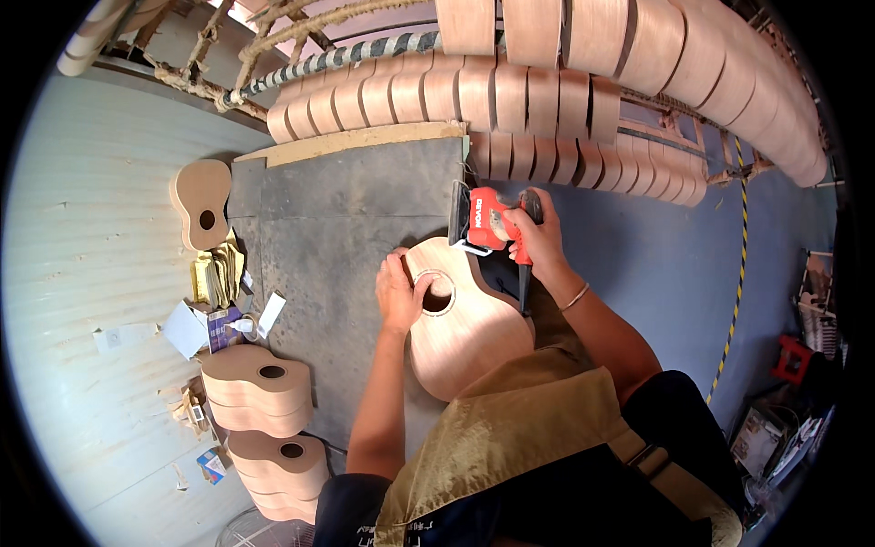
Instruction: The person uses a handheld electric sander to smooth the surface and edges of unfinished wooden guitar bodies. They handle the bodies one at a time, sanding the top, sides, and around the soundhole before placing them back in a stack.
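A pale wooden guitar body without a neck rests at the bench's right edge, against the brown apron at my waist. My left hand grips it, fingers over its far left edge and thumb beside the ringed sound hole. In my right hand is a red and black electric sander, held by its handle. The sander's flat pad is turned sideways, toward the left, at the far end of the guitar body. Whether pad and wood touch is hard to tell.
Stacked guitar bodies stand along the dark bench, lower left. Another body leans at the wall near yellowish sanding sheets and a small white bottle. Racks of curved wooden pieces line the far side.
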Motion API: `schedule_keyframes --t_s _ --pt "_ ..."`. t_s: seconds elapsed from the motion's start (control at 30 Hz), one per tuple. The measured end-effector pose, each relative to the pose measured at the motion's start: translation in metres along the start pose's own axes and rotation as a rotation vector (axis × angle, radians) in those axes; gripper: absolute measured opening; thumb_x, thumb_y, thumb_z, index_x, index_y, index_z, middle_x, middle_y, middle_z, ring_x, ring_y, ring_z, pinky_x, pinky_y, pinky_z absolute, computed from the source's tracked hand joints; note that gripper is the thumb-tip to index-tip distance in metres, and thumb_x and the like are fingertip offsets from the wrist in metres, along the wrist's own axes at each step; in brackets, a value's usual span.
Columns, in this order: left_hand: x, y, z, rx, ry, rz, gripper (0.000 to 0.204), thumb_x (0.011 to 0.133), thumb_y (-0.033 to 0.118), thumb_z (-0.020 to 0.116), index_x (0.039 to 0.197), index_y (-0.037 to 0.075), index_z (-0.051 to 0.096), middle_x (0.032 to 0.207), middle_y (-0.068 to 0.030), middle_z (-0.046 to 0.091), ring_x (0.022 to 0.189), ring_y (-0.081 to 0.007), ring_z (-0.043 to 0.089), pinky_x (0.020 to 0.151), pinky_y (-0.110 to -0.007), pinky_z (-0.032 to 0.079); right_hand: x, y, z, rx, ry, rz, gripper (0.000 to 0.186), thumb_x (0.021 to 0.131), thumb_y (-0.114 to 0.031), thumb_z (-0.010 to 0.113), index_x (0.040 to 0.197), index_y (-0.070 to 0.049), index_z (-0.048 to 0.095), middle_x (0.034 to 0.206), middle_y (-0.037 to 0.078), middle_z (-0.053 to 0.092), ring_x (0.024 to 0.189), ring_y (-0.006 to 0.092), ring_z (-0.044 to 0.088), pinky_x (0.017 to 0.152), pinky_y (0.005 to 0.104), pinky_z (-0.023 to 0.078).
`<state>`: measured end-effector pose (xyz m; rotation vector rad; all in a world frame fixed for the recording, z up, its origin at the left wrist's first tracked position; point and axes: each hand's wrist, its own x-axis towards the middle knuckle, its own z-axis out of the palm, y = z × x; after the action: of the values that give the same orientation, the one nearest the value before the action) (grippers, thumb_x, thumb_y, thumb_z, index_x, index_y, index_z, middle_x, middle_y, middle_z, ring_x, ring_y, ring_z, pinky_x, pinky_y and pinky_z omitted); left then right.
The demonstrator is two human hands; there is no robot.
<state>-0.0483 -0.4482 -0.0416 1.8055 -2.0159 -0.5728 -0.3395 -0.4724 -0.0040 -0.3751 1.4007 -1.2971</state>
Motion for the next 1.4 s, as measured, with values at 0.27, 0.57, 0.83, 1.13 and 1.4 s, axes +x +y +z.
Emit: schedule_keyframes --t_s 0.27,0.57,0.83,1.13,1.4 --pt "-0.001 -0.001 0.002 0.004 0.001 -0.013 0.07 0.087 0.031 0.093 0.143 0.012 0.054 0.13 -0.0206 0.068 0.118 -0.049 0.063 0.1 -0.057 0.05 -0.022 -0.004 -0.014 -0.101 -0.066 -0.007 0.048 0.093 -0.016 0.081 0.136 -0.012 0.06 0.098 0.006 0.064 0.052 0.0141 0.059 0.046 0.0321 0.053" --pt "-0.001 -0.001 -0.001 0.035 -0.006 -0.019 0.068 0.093 0.046 0.087 0.14 0.009 0.055 0.136 -0.018 0.069 0.124 -0.0451 0.065 0.101 -0.053 0.052 -0.026 -0.006 -0.039 -0.236 -0.257 -0.092 0.048 0.091 -0.013 0.084 0.133 -0.011 0.062 0.094 0.005 0.067 0.053 0.0124 0.061 0.046 0.0309 0.052" --pt "0.0 0.003 -0.001 -0.032 0.018 -0.027 0.064 0.094 0.045 0.088 0.137 0.009 0.057 0.132 -0.0182 0.07 0.121 -0.0441 0.066 0.102 -0.051 0.052 -0.055 -0.045 -0.058 -0.402 -0.301 -0.152 0.044 0.088 -0.01 0.083 0.127 -0.012 0.061 0.095 0.003 0.066 0.057 0.0107 0.061 0.046 0.0302 0.051" --pt "-0.003 0.002 0.0 -0.078 0.106 -0.011 0.062 0.093 0.041 0.089 0.135 0.008 0.059 0.126 -0.0195 0.07 0.117 -0.0427 0.066 0.1 -0.051 0.053 -0.086 -0.037 -0.089 -0.495 -0.135 -0.403 0.046 0.084 -0.009 0.084 0.124 -0.011 0.062 0.097 0.003 0.063 0.084 0.0141 0.061 0.078 0.0313 0.056" --pt "-0.038 -0.032 -0.011 0.028 0.296 -0.291 0.066 0.096 0.048 0.086 0.136 0.005 0.057 0.122 -0.0224 0.07 0.114 -0.044 0.066 0.099 -0.053 0.052 -0.107 -0.013 -0.1 -0.457 -0.002 -0.431 0.047 0.083 -0.007 0.084 0.124 -0.009 0.062 0.101 0.005 0.062 0.087 0.0155 0.061 0.081 0.032 0.056"
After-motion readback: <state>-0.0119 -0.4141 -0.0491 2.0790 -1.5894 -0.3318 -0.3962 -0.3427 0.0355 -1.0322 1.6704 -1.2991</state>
